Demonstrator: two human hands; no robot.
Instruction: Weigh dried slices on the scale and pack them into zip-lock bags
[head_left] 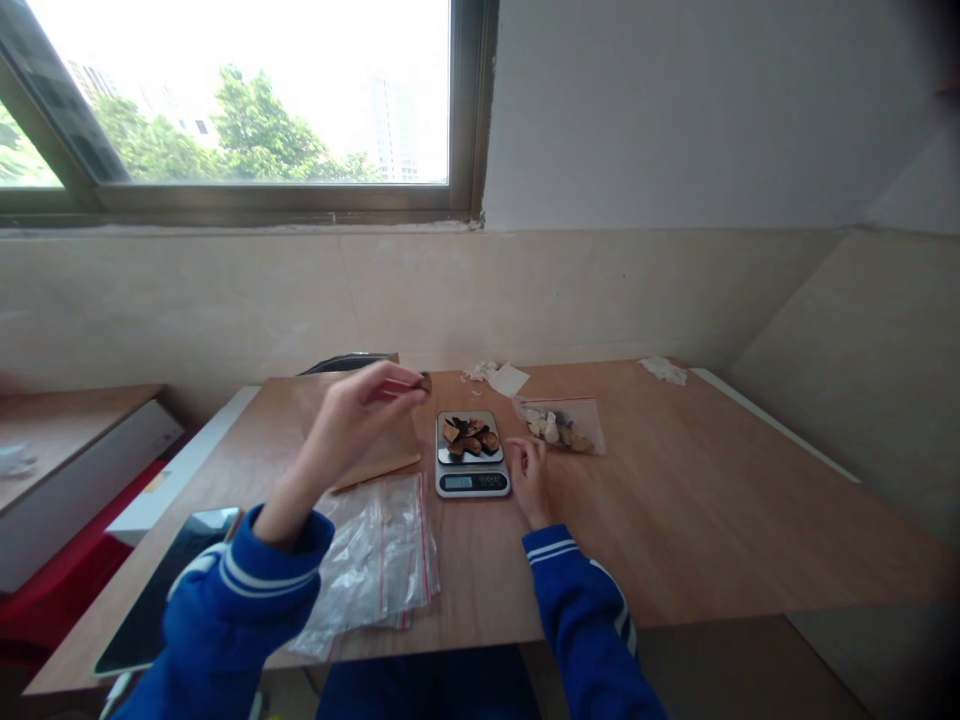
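Note:
My left hand [356, 415] is raised to the left of a kitchen scale [472, 484], above the table. Its thumb and fingertips pinch a small dark brown dried piece [425, 384]. Several dried slices [469, 437], dark-skinned with tan insides, lie on the scale's metal plate; the lit display's digits are too small to read. My right hand [530, 475] rests on the table against the scale's right side, its fingers loosely bent and apart, holding nothing. Just beyond it lies a clear zip bag [585, 420] with pale and dark dried pieces inside.
Clear zip bags [367, 555] are stacked at the front left, below a brown paper bag [390, 450] partly hidden by my left hand. A tablet [169, 585] lies near the left edge. White scraps [484, 371], a paper square [509, 380] and crumpled plastic [663, 371] sit along the back.

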